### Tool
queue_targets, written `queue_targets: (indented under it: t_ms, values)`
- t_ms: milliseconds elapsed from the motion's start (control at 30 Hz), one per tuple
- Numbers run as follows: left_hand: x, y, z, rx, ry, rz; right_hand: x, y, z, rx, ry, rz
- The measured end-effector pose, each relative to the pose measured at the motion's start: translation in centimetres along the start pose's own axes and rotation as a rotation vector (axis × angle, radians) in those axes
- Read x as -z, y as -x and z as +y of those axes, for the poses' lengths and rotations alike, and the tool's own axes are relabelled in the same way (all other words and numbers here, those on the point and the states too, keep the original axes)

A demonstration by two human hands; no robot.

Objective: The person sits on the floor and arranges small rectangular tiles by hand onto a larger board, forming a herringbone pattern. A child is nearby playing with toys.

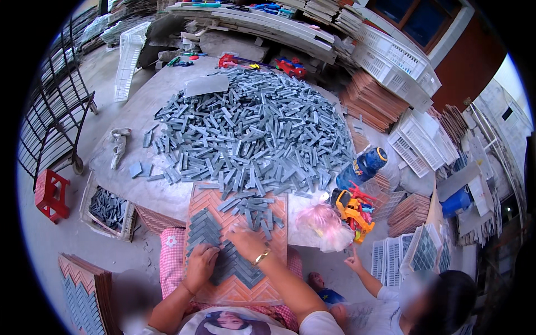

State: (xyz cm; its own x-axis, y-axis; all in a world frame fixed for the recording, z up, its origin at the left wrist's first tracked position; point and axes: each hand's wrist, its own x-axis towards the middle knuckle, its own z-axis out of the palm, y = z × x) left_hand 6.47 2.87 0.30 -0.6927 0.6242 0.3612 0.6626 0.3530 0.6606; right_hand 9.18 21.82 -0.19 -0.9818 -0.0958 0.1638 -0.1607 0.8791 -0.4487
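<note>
On my lap lies an orange-red tray (204,196) with herringbone grooves, partly filled with grey strip tiles (202,228). My left hand (202,265) rests on its left part with the fingers curled together; what they hold, if anything, is hidden. Over the middle of the tray is my right hand (245,241), next to a gap in the pattern, its fingertips smeared by motion. Loose grey strips (258,209) lie on the tray's far end, just beyond the right hand. They run into a large heap of strips (251,128) on the table.
A blue bottle (362,167), toy vehicle (354,211) and pink-white fluffy bundle (324,226) stand right. Another person's hand (353,261) points near them. A crate of strips (109,209), red stool (52,195) and stacked trays (84,290) are left. White crates (393,58) stand far right.
</note>
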Motion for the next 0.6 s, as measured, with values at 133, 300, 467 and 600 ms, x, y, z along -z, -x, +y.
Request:
queue_targets:
  t_ms: [133,300,467,600]
  values:
    - [0.1,-0.7,0.3,0.032,0.013,-0.023,0.9,0.6,1.1,-0.1,-0.062,0.055]
    - [-1.4,-1.2,0.2,0.083,0.011,0.037,0.7,0.9,0.4,-0.205,-0.059,0.002]
    - [-1.7,-1.6,-0.1,0.014,-0.019,0.018,0.6,0.9,0.9,-0.274,-0.15,0.15]
    - [-1.8,-1.7,-0.4,-0.06,-0.021,0.024,4.8,0.9,0.6,-0.597,-0.142,0.256]
